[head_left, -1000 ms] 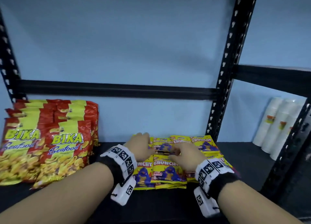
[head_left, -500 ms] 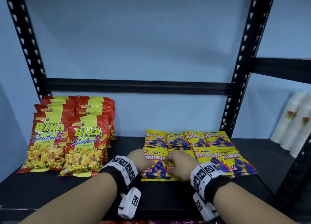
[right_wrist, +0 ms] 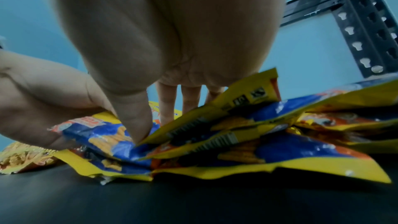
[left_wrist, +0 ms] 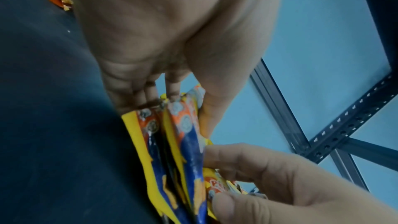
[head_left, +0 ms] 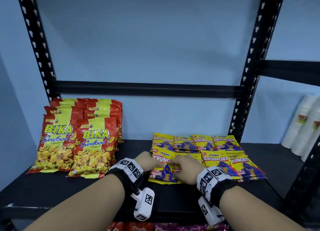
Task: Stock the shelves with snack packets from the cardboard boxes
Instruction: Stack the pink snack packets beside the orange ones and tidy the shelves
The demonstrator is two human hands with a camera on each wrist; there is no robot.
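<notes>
A stack of yellow and blue Crunchy packets (head_left: 161, 158) lies at the front left of the packet group on the black shelf (head_left: 52, 187). My left hand (head_left: 144, 160) grips the stack's left edge. In the left wrist view the left hand (left_wrist: 187, 111) has its thumb on top and its fingers under the packets (left_wrist: 172, 159). My right hand (head_left: 183, 166) holds the packets from the right. In the right wrist view the right hand (right_wrist: 150, 117) presses its thumb onto the packets (right_wrist: 237, 142), with its fingers behind a lifted one.
More Crunchy packets (head_left: 216, 152) lie in two rows to the right. Red Bika Seafood bags (head_left: 76, 140) stand at the shelf's left. A black upright post (head_left: 249, 74) bounds the bay, with white cup stacks (head_left: 304, 126) beyond. Other packets (head_left: 155, 227) show on the shelf below.
Both hands have drawn back from the rear row to the front left stack. The head view has pulled back and shows more of the shelf.
</notes>
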